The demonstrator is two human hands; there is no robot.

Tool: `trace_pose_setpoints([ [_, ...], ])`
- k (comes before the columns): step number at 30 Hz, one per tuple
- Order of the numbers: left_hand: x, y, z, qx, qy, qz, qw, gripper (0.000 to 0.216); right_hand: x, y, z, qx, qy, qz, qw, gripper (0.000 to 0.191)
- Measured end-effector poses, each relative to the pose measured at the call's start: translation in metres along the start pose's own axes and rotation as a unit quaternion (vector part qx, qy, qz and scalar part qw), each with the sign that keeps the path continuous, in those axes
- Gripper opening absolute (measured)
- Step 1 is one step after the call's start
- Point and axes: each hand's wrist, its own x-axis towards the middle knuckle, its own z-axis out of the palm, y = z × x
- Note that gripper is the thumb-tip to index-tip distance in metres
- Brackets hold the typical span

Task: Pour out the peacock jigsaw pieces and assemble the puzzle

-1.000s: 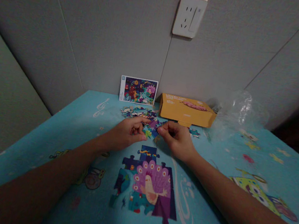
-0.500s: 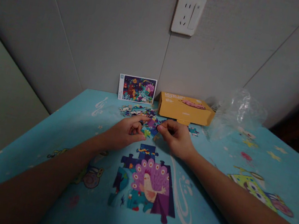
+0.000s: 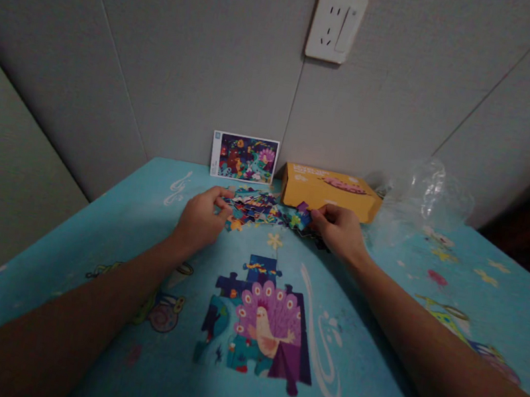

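Note:
A pile of loose jigsaw pieces [image 3: 256,207] lies across the far part of the table. At its left edge is my left hand [image 3: 202,217], fingers bent, with thumb and forefinger apart and no piece visible between them. My right hand [image 3: 340,230] pinches a dark blue and purple puzzle piece [image 3: 303,213] over the pile's right end. More pieces lie partly hidden under that hand. Nearer to me, a joined section of puzzle [image 3: 267,326] showing a pink peacock lies flat, touched by neither hand.
Against the wall stand a picture card [image 3: 244,158] and, right of it, a yellow box [image 3: 331,192]. A crumpled clear plastic bag [image 3: 423,197] sits beside the box. A blue cartoon-print cloth [image 3: 116,215] covers the table. A wall socket [image 3: 336,25] is above.
My hands have moved apart, the left toward the pile's left edge, the right toward its right end. Pieces formerly between them now lie spread in the pile. The joined section stays put.

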Motion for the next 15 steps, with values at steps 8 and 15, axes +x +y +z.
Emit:
trace_pose_setpoints([
  [8,0.004,-0.007,-0.003,0.185,0.013,-0.019,0.982,0.039,-0.005,-0.011,0.001,-0.08,0.013,-0.058,0.995,0.024],
  [15,0.003,-0.011,0.003,0.207,-0.008,-0.04,0.977,0.042,0.005,0.003,-0.001,-0.157,0.044,0.1,0.982,0.033],
])
